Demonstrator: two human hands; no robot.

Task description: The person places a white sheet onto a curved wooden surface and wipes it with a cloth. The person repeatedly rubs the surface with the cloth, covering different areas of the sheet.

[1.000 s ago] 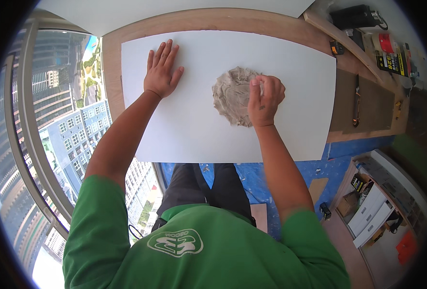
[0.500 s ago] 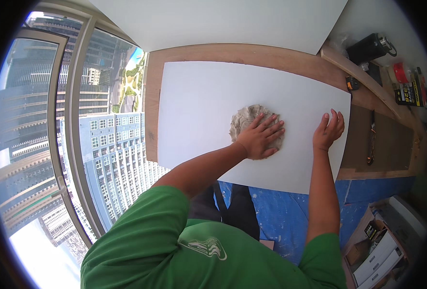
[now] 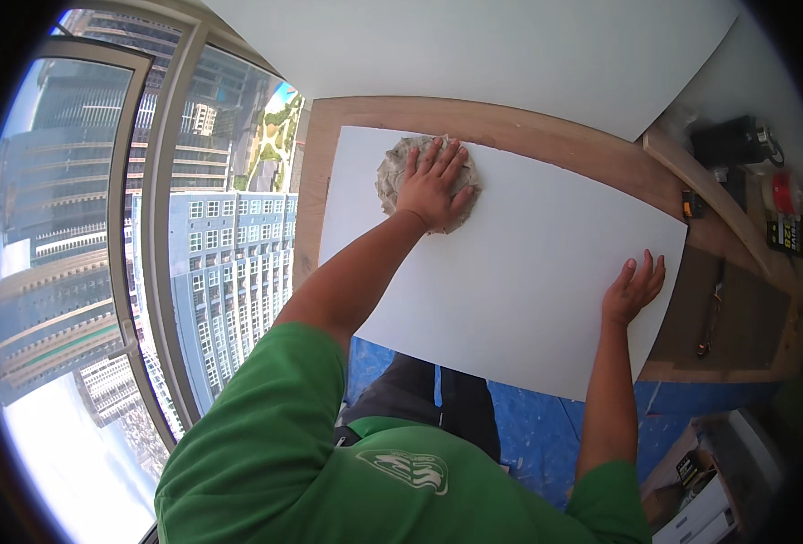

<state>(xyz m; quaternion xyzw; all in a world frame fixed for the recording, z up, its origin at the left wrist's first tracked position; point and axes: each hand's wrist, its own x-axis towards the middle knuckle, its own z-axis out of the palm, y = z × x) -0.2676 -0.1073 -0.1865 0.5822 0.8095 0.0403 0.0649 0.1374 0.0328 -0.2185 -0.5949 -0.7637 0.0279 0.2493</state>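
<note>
A crumpled beige-grey cloth [image 3: 390,186] lies bunched near the far left corner of a large white board [image 3: 501,290]. My left hand [image 3: 433,186] presses flat on top of it, fingers spread and pointing away from me. The cloth's folds stick out around the hand, mostly on its left; what lies under the palm is hidden. Over by the board's right edge is my right hand [image 3: 635,286], open and holding nothing, fingers apart and slightly curled. It appears to rest on the board, though the contact is hard to make out.
A wooden bench [image 3: 474,118] carries the board. To the right are a knife-like tool [image 3: 712,308], a tape measure [image 3: 691,205], a black bottle [image 3: 737,142] and a red tape roll [image 3: 786,192]. A window [image 3: 229,136] stands left; blue sheeting [image 3: 546,435] covers the floor.
My left hand has slid the cloth across the board from its middle toward the far left corner. My right hand stays by the right edge. The whole view has shifted a little.
</note>
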